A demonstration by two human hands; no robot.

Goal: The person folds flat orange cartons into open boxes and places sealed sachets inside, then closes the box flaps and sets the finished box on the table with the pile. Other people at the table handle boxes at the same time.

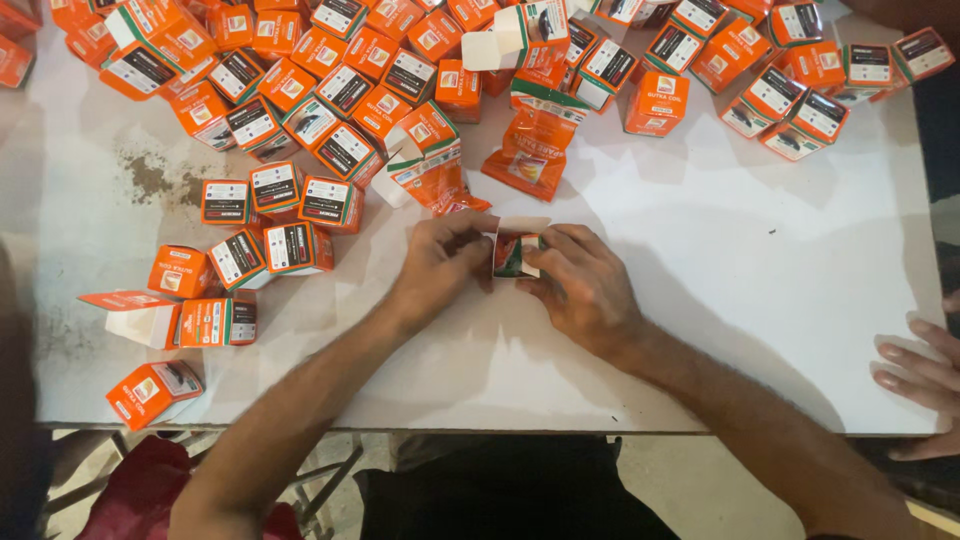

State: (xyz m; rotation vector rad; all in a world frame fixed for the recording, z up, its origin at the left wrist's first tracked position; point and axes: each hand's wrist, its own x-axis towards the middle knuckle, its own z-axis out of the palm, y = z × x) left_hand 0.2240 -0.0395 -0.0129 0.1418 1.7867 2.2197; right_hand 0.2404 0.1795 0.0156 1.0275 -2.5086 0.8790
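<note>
Two hands meet near the middle of a white desk (760,300), both clasped around one small carton (516,254). The left hand (440,262) presses its fingers against the carton's left side; the right hand (580,285) wraps its right side and lower edge, so the grip of each hand is closed on the carton. The carton stands on the desk between the fingertips, its open white flap (520,225) pointing away from the person; its long axis cannot be told, since the fingers cover most of it.

Just beyond the grip lie two flattened orange pouches: one pouch (432,172) up and to the left, a second pouch (535,140) straight ahead. Farther beyond them, dozens of closed orange boxes (345,90) crowd the far edge of the desk, too many and too overlapped to count. Left of the grip sits a looser cluster of about ten boxes (265,215), one open box (135,312) among them showing its white inside.

Far right of the grip, another person's hand (920,375) rests on the desk edge.
</note>
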